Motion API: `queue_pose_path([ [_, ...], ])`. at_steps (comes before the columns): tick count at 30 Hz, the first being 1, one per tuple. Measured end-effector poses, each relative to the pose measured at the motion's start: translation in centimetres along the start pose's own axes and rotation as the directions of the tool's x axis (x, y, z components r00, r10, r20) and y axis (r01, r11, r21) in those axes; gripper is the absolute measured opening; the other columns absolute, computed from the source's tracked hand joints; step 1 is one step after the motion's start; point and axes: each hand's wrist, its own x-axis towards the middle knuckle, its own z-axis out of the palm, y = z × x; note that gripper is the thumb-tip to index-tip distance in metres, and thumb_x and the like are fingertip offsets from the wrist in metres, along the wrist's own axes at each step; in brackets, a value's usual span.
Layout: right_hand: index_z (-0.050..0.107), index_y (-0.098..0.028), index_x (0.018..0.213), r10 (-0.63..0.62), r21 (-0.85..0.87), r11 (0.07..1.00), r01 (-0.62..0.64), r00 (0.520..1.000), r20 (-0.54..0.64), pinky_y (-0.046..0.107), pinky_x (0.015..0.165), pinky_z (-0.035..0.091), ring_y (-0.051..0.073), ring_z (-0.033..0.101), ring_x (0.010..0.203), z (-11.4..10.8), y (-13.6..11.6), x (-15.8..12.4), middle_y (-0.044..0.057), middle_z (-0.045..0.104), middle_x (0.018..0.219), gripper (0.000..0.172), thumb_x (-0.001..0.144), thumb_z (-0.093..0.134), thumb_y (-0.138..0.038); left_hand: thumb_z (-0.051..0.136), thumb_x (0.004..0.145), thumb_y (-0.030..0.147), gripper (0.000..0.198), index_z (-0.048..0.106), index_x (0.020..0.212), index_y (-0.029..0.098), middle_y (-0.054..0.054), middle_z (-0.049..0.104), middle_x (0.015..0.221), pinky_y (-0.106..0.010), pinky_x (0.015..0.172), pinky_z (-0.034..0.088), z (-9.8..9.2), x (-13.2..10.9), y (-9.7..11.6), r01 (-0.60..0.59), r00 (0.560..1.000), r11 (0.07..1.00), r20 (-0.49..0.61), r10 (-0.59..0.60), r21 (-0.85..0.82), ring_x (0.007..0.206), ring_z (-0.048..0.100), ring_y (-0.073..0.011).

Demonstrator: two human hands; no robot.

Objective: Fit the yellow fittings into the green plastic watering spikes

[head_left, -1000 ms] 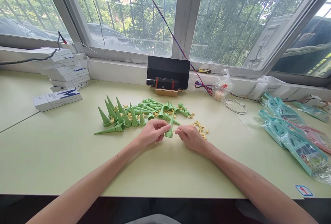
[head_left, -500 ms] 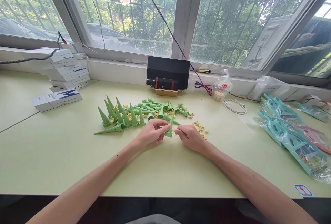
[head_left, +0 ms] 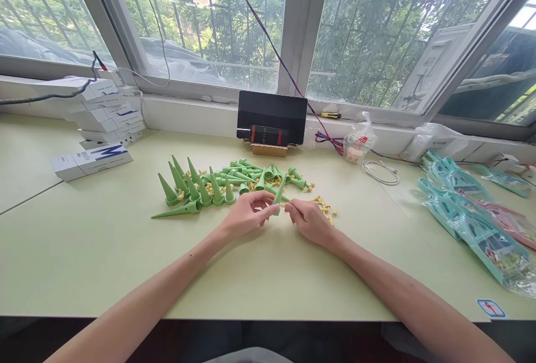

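My left hand is closed around a green plastic watering spike, its point tilted up and slightly right. Close to its right side, my right hand is pinched; a small yellow piece seemed to be in these fingers a moment ago, but now the fingertips hide most of what they hold. Behind my left hand stand several green spikes with their tips up, and one spike lies on its side. More green parts lie heaped farther back. Small yellow pegs are scattered beyond my right hand.
A dark tablet leans at the window sill, with a phone before it. White boxes are stacked at the left. Teal packaged items lie at the right. A coiled white cable and a plastic bag are at the back.
The spike in my left hand has shifted slightly up and right, and its collar is now more hidden by the fingers. My right hand has moved slightly up and stays close beside it.
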Motion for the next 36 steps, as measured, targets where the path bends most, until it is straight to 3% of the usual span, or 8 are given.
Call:
queue_pose_path([
  [4, 0.046, -0.02, 0.064, 0.033, 0.042, 0.999, -0.032, 0.999, -0.026, 0.025, 0.058, 0.032, 0.011, 0.042, 0.052, 0.1, -0.1, 0.1, -0.001, 0.051, 0.057, 0.038, 0.099, 0.039, -0.033, 0.07, 0.08, 0.042, 0.037, 0.064, 0.107, 0.017, -0.004, 0.066, 0.09, -0.026, 0.06, 0.056, 0.0, 0.1, -0.5, -0.02, 0.999, 0.999, -0.028, 0.021, 0.033, 0.068, 0.061, -0.0132],
  [7, 0.054, -0.019, 0.07, 0.139, 0.195, 0.972, -0.135, 0.99, -0.007, 0.025, 0.056, 0.036, 0.011, 0.045, 0.047, 0.2, -0.4, 0.2, -0.002, 0.053, 0.054, 0.037, 0.099, 0.04, -0.037, 0.069, 0.082, 0.041, 0.037, 0.063, 0.11, 0.017, -0.006, 0.067, 0.095, -0.029, 0.065, 0.059, 0.0, 0.3, -1.0, -0.04, 0.998, 0.998, -0.05, 0.043, 0.048, 0.075, 0.064, -0.016],
  [10, 0.059, -0.018, 0.08, 0.258, 0.44, 0.854, -0.279, 0.96, 0.109, 0.023, 0.048, 0.037, 0.009, 0.045, 0.039, 0.1, -0.8, 0.3, -0.004, 0.053, 0.051, 0.038, 0.098, 0.041, -0.046, 0.068, 0.082, 0.04, 0.036, 0.063, 0.109, 0.017, -0.006, 0.066, 0.103, -0.031, 0.068, 0.06, 0.1, 0.3, -1.1, -0.061, 0.996, 0.997, -0.061, 0.065, 0.057, 0.076, 0.064, -0.0156],
  [16, 0.06, -0.017, 0.081, 0.327, 0.685, 0.555, -0.473, 0.88, 0.343, 0.018, 0.035, 0.02, 0.006, 0.044, 0.038, -0.3, -1.0, 0.4, -0.003, 0.053, 0.056, 0.038, 0.091, 0.052, -0.053, 0.064, 0.084, 0.037, 0.03, 0.064, 0.108, 0.019, -0.006, 0.064, 0.11, -0.027, 0.062, 0.059, 0.2, 0.2, -0.7, -0.082, 0.992, 0.992, -0.084, 0.09, 0.097, 0.077, 0.063, -0.0146],
  [22, 0.063, -0.015, 0.08, 0.306, 0.742, 0.36, -0.566, 0.823, 0.479, 0.017, 0.033, 0.013, 0.005, 0.041, 0.04, -0.7, -1.3, 0.6, -0.004, 0.05, 0.058, 0.035, 0.087, 0.059, -0.049, 0.06, 0.087, 0.037, 0.029, 0.064, 0.111, 0.021, -0.006, 0.064, 0.112, -0.024, 0.055, 0.056, 0.3, 0.2, -0.5, -0.114, 0.991, 0.989, -0.059, 0.12, 0.092, 0.069, 0.062, -0.0125],
  [25, 0.064, -0.015, 0.082, 0.287, 0.734, 0.301, -0.609, 0.792, 0.54, 0.018, 0.034, 0.012, 0.004, 0.039, 0.041, -1.0, -1.4, 0.6, -0.004, 0.05, 0.058, 0.032, 0.087, 0.059, -0.046, 0.059, 0.088, 0.037, 0.031, 0.062, 0.114, 0.021, -0.005, 0.067, 0.101, -0.024, 0.054, 0.055, 0.3, 0.1, -0.6, -0.092, 0.994, 0.991, -0.049, 0.097, 0.093, 0.064, 0.061, -0.0118],
  [29, 0.064, -0.014, 0.085, 0.261, 0.737, 0.252, -0.627, 0.778, 0.572, 0.019, 0.035, 0.013, 0.005, 0.04, 0.041, -1.1, -1.1, 0.6, -0.004, 0.05, 0.058, 0.03, 0.087, 0.059, -0.043, 0.058, 0.088, 0.04, 0.039, 0.06, 0.122, 0.02, -0.001, 0.066, 0.072, -0.025, 0.055, 0.053, 0.3, 0.0, -0.5, -0.046, 0.998, 0.993, -0.038, 0.05, 0.108, 0.059, 0.062, -0.0136],
  [36, 0.063, -0.014, 0.083, 0.25, 0.748, 0.229, -0.623, 0.781, 0.573, 0.019, 0.037, 0.014, 0.004, 0.04, 0.042, -0.9, -0.9, 0.4, -0.004, 0.049, 0.057, 0.031, 0.086, 0.061, -0.045, 0.057, 0.088, 0.041, 0.046, 0.063, 0.126, 0.016, -0.002, 0.066, 0.069, -0.024, 0.052, 0.047, 0.4, -0.1, -0.3, -0.038, 0.996, 0.983, -0.077, 0.052, 0.18, 0.05, 0.052, -0.0109],
])
